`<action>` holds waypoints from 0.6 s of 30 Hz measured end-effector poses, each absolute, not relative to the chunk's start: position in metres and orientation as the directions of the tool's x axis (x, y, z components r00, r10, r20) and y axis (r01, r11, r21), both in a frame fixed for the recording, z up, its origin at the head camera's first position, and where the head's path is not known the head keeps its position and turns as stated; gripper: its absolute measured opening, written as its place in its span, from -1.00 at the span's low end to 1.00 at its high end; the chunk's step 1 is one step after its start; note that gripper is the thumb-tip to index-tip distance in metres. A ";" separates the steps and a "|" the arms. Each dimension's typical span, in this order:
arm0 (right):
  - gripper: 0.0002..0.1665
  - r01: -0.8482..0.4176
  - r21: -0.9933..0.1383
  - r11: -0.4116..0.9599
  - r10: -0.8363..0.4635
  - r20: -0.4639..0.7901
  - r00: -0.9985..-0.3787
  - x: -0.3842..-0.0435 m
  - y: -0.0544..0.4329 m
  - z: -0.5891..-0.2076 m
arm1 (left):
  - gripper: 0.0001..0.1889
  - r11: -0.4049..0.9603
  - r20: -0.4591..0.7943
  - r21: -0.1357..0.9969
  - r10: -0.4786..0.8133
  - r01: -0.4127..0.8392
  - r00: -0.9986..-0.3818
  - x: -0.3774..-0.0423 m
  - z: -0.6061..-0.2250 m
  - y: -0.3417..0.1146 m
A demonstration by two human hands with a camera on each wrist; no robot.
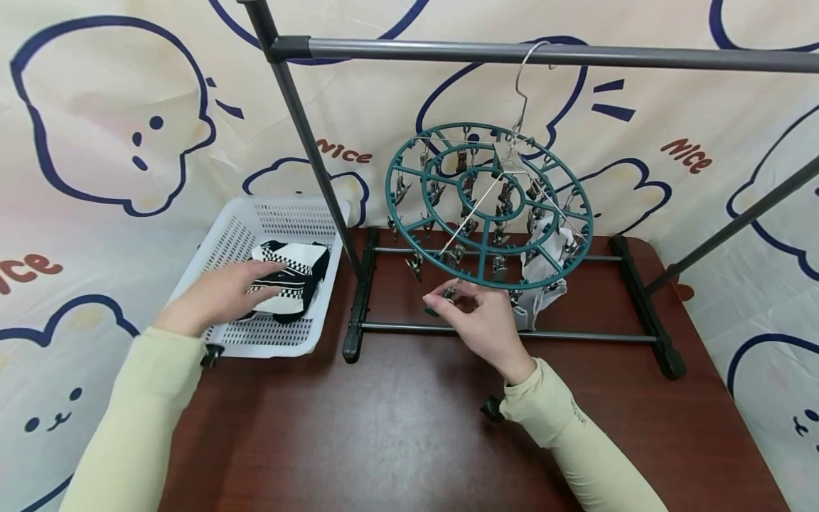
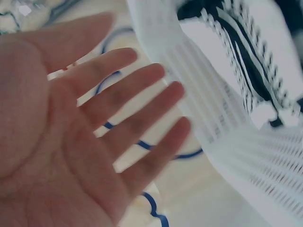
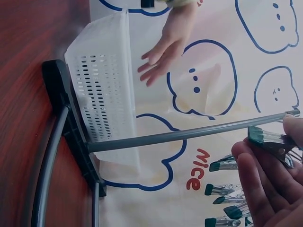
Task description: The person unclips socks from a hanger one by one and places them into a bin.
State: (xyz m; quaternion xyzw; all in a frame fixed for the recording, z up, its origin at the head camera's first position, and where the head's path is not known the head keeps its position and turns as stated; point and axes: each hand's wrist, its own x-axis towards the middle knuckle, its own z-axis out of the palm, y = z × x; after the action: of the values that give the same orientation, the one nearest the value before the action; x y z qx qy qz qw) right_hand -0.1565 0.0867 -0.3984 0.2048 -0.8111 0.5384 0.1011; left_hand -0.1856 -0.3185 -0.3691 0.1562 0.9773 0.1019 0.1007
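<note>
My left hand reaches over the white perforated basket, fingers spread and extended. Beneath it lie folded black-and-white patterned socks. In the left wrist view the palm holds nothing, and the fingers are apart from the socks. My right hand is at the front lower edge of a teal round clip hanger. It pinches a metal clothes clip with dark green tips between thumb and fingers. A pale grey cloth item hangs from clips on the hanger's right side, partly hidden by the ring.
The hanger hooks onto a grey horizontal rail of a standing rack. A slanted rack post rises between basket and hanger. The rack's black feet stand on the brown table. Several other clips dangle beside my right hand.
</note>
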 end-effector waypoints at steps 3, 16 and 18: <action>-0.90 -0.424 -0.839 0.342 -0.231 0.362 -0.903 -0.155 0.087 -0.398 | -0.52 0.913 -0.034 0.249 0.341 0.322 -0.940 -0.161 -0.380 -0.304; -0.77 -0.465 -0.831 0.305 -0.257 0.398 -0.881 -0.150 0.086 -0.400 | -0.60 0.917 0.322 0.142 0.312 0.372 -0.894 -0.119 -0.469 -0.288; -0.65 -0.475 -0.820 0.319 -0.272 0.400 -0.875 -0.147 0.087 -0.399 | -0.56 0.921 0.345 0.132 0.304 0.366 -0.888 -0.120 -0.471 -0.287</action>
State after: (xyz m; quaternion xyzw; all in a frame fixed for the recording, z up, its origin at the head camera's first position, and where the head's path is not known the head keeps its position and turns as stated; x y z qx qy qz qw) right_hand -0.1474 0.0869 -0.3990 0.2314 -0.8066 0.5356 0.0946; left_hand -0.1198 -0.2871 -0.4712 0.1734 0.9667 0.0972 -0.1610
